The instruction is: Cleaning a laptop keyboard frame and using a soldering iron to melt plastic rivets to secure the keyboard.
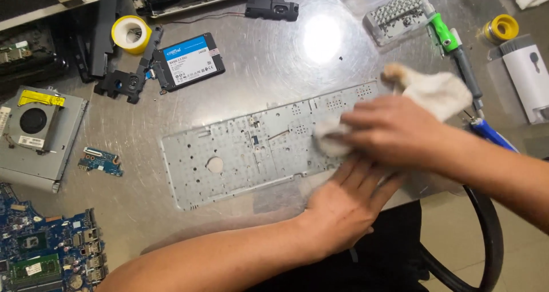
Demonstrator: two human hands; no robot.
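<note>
Right hand (394, 133) pressing a crumpled white cloth (434, 92) onto the right part of a grey metal keyboard backplate (251, 149), fingers (357, 120) curled loosely around the cloth. Left hand (349, 203) lying flat at the plate's lower right edge, fingers (372, 180) spread open, gripping nothing. Plate lying flat mid-surface (274, 58). Nearby: black solid-state drive (189, 60), yellow tape roll (130, 34), cooling fan (34, 123), blue circuit board (48, 249), green-handled screwdriver (452, 43)
</note>
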